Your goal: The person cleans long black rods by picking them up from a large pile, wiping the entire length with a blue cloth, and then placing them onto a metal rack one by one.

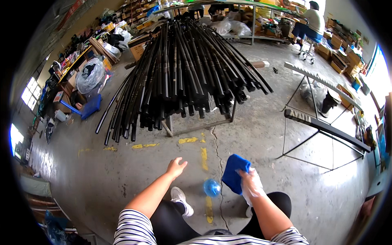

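Note:
My right hand, in a thin clear plastic glove, grips a folded blue cloth by its right edge. The cloth hangs above the floor in front of my right knee. My left hand is bare and reaches forward with fingers apart, holding nothing. On the floor between my feet stands a round, see-through blue plastic container, apart from both hands. Ahead of me a large stack of long black poles lies on a metal stand, their near ends pointing toward me.
To the right is a metal rack with a notched top bar. A blue plastic stool lies near bagged goods on the left. Far right, a person sits on a wheeled chair at a workbench. Worn yellow tape marks the floor.

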